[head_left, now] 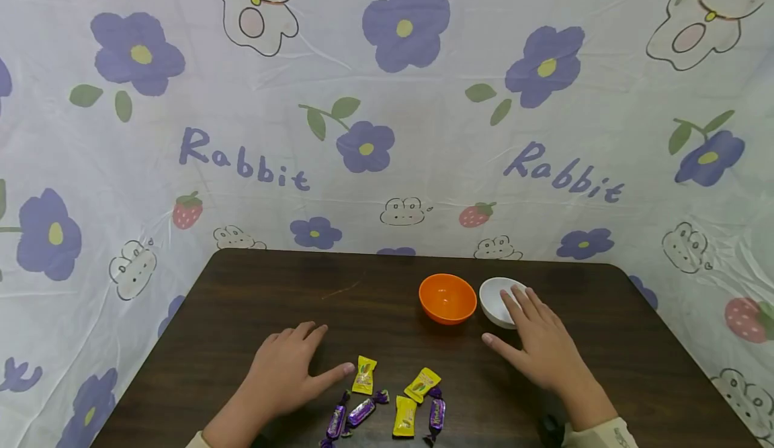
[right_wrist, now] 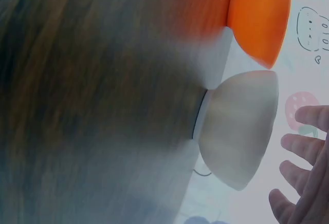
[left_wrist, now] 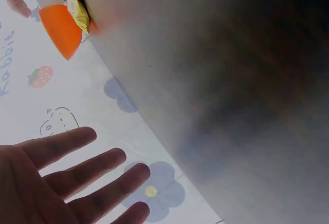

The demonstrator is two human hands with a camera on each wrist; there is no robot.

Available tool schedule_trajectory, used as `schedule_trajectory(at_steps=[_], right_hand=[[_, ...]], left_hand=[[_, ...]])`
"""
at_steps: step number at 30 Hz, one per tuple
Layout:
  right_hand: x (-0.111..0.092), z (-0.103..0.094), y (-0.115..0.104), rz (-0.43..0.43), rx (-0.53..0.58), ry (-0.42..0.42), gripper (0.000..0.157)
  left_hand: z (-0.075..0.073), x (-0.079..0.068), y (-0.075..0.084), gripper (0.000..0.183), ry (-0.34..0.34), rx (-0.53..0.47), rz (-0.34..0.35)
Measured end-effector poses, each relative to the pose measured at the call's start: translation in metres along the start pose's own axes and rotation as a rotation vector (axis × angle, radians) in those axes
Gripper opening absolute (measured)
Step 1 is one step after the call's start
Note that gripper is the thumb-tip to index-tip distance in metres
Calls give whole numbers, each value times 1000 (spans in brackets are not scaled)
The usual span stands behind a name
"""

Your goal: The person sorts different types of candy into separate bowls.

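Observation:
My left hand (head_left: 284, 371) is over the table's left part with its fingers spread and holds nothing. Its thumb points toward a yellow-wrapped candy (head_left: 365, 375). Two purple-wrapped candies (head_left: 361, 412) lie just below that one. Further right are two more yellow candies (head_left: 404, 417) and a third purple candy (head_left: 437, 415). Fingers apart, my right hand (head_left: 541, 344) is by the white bowl (head_left: 492, 302) and covers part of it in the head view; the right wrist view shows a gap between fingertips and bowl. Left of the white bowl stands an orange bowl (head_left: 447, 300).
The dark wooden table (head_left: 290, 287) has rounded far corners. Behind it and along its sides hangs a white cloth (head_left: 242, 99) printed with purple flowers, rabbits and strawberries. The two bowls stand close together near the table's far edge.

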State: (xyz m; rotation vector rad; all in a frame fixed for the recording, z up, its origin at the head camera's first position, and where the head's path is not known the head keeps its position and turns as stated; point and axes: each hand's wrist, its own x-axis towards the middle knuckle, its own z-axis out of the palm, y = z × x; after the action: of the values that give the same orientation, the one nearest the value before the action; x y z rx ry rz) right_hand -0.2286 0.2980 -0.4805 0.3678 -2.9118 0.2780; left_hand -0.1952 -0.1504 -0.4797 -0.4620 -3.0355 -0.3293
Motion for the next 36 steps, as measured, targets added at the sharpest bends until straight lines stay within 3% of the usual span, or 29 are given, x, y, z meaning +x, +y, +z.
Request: schedule_trajectory(at_steps=[15,24,36], right_hand=[[8,4,-9,-16,9,-14,97],[13,5,-17,-17,28,-21,97],[20,10,-23,-25,39,-31,97]], left_hand=[[-4,3,12,96,-26,-10,60],[-2,4,20,88,-2,6,129],[2,6,33,74,-81,-5,168]])
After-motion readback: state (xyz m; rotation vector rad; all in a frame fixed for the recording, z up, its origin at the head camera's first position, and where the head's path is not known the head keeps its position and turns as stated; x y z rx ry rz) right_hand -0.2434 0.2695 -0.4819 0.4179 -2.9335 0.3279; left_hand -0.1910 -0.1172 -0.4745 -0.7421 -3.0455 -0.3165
